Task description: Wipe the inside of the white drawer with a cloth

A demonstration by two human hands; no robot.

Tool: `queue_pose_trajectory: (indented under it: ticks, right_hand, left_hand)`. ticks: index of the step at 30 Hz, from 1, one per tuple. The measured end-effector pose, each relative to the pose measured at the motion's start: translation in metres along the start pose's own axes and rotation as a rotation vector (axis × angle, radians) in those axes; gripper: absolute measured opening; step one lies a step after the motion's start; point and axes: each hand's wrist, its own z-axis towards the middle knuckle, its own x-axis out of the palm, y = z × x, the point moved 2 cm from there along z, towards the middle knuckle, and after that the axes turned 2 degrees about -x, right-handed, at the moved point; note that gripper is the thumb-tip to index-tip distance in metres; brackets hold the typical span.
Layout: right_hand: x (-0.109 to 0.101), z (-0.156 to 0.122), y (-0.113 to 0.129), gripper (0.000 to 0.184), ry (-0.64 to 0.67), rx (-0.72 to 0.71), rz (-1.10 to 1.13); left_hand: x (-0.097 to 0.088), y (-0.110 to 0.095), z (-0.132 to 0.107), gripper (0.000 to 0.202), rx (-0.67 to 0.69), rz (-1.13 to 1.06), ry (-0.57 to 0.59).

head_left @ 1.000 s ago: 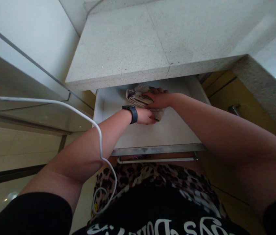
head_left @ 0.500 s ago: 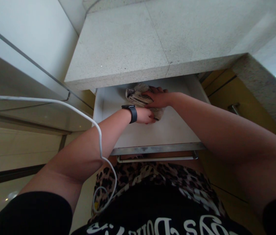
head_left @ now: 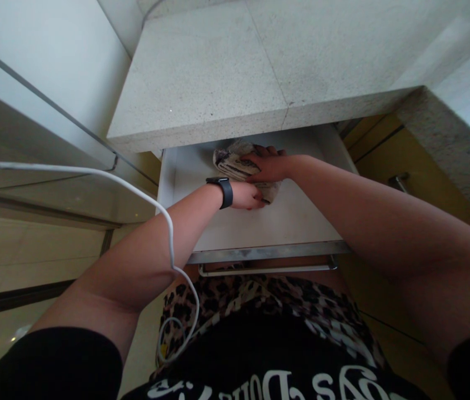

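Note:
A folded cloth (head_left: 235,158), beige-grey with dark patches, lies inside the pulled-out white drawer (head_left: 260,228). My right hand (head_left: 274,164) grips it from above and the right, thumb on its near face and fingers over the far side. Lower down, my left hand (head_left: 246,195), with a black watch (head_left: 225,193) on the wrist, is closed on the cloth's near edge. Its fingertips are partly hidden by the fold.
A pale speckled countertop (head_left: 210,78) overhangs the drawer's back. The drawer's metal handle (head_left: 268,271) is close to my body. A white cable (head_left: 126,191) hangs across my left forearm. Yellowish cabinets with a handle (head_left: 399,180) stand at the right.
Both hands keep the same hold on the cloth, which stays in place. Only the camera view has shifted very slightly.

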Motion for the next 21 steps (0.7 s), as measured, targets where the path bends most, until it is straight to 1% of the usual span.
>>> queue_pose_trajectory:
  ticks: [7, 11, 14, 21]
  right_hand:
    - [0.0002, -0.0009, 0.0018, 0.097, -0.001, -0.001, -0.006]
    - [-0.0016, -0.0022, 0.0034, 0.095, 0.007, 0.005, -0.007]
    - [-0.0025, -0.0027, 0.0039, 0.098, 0.017, 0.001, -0.003]
    - [-0.0026, -0.0025, 0.0040, 0.100, 0.014, -0.004, 0.009]
  left_hand:
    - [0.0010, 0.0015, 0.0022, 0.037, 0.027, 0.014, 0.002]
    - [0.0004, 0.0011, 0.0023, 0.040, 0.024, 0.024, 0.007]
    - [-0.0003, 0.0000, 0.0015, 0.041, 0.037, 0.034, 0.011]
    - [-0.0021, -0.0035, -0.0028, 0.043, -0.001, 0.069, 0.008]
